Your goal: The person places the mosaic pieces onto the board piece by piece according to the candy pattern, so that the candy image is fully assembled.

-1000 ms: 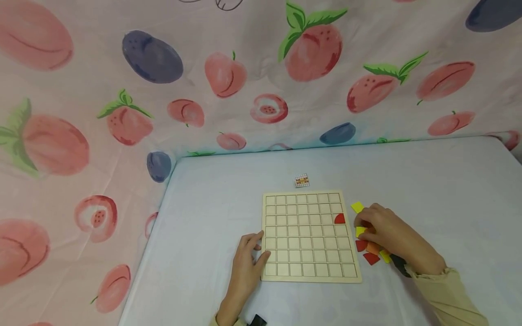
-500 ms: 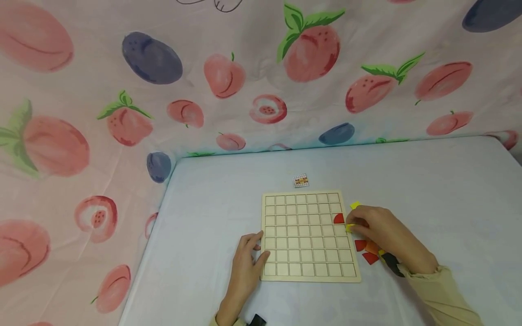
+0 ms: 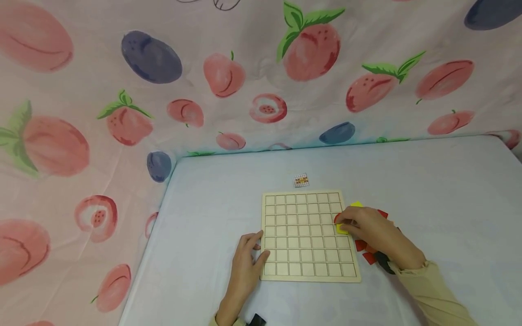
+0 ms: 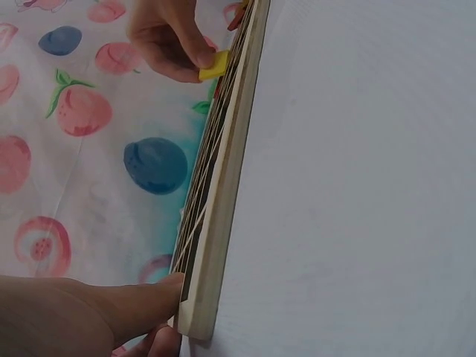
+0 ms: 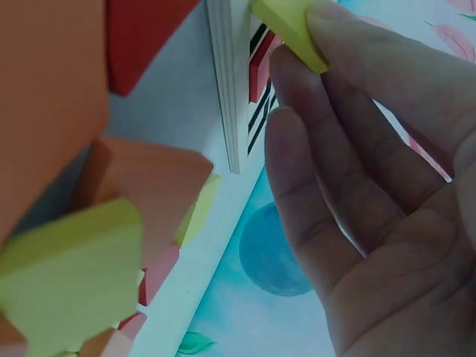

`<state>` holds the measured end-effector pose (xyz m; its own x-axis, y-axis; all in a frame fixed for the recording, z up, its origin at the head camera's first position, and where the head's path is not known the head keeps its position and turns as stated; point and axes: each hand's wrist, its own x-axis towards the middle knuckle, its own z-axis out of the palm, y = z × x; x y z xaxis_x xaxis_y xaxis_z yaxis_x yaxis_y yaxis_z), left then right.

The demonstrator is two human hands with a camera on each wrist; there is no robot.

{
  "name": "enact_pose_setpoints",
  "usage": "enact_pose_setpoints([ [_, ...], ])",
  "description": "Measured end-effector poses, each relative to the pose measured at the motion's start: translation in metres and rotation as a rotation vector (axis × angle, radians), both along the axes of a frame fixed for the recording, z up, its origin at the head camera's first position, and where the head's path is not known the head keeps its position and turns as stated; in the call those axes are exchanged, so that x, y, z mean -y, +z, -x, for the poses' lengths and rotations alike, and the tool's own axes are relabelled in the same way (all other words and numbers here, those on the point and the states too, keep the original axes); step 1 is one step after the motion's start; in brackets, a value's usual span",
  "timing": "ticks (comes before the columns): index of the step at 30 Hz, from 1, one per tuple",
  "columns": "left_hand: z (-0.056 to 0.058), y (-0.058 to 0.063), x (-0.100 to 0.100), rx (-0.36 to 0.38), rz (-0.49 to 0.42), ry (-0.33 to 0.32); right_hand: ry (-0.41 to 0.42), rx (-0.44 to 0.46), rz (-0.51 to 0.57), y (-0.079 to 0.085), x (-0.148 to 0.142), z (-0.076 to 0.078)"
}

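Observation:
A square wooden grid board (image 3: 299, 237) lies on the white-covered table. My left hand (image 3: 244, 262) rests at its left edge, thumb laid over the rim and another fingertip against the side. Between thumb and fingers, my right hand (image 3: 369, 226) pinches a yellow tile (image 5: 294, 33), holding it over the board's right-hand column. In the head view the fingers partly cover a red quarter-round tile (image 3: 336, 218) sitting in the cell just behind. The left wrist view shows the yellow tile tilted above the grid.
Right of the board lie loose red tiles (image 3: 369, 258), orange ones (image 5: 149, 193) and a yellow tile (image 3: 356, 204), several partly under the right forearm. A small printed pattern card (image 3: 301, 180) sits behind the board. A fruit-print cloth (image 3: 244, 90) hangs behind and at left.
My right hand has picked the yellow tile from the loose pieces and carried it left over the board's right column. The left hand has stayed at the edge.

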<state>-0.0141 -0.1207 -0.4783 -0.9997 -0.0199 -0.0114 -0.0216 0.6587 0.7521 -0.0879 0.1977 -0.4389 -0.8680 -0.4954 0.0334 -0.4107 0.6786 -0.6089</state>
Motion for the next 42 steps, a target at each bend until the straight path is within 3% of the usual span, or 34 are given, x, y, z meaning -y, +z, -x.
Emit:
enact_pose_setpoints([
  [9, 0.0000, 0.0000, 0.0006, 0.014, 0.000, -0.001, 0.016, -0.037, -0.067, -0.0005, 0.0005, 0.0026],
  [20, 0.0019, 0.0007, 0.0009, 0.003, -0.001, -0.005, 0.060, -0.029, -0.042, -0.0029, -0.0004, 0.0054],
  [29, 0.0009, -0.0009, 0.0016, -0.022, 0.000, -0.010, 0.021, -0.044, -0.015, -0.0084, 0.0010, 0.0032],
  [42, 0.0017, 0.0008, 0.0021, 0.011, -0.017, -0.013, 0.012, -0.073, -0.046, -0.0046, 0.0018, 0.0037],
])
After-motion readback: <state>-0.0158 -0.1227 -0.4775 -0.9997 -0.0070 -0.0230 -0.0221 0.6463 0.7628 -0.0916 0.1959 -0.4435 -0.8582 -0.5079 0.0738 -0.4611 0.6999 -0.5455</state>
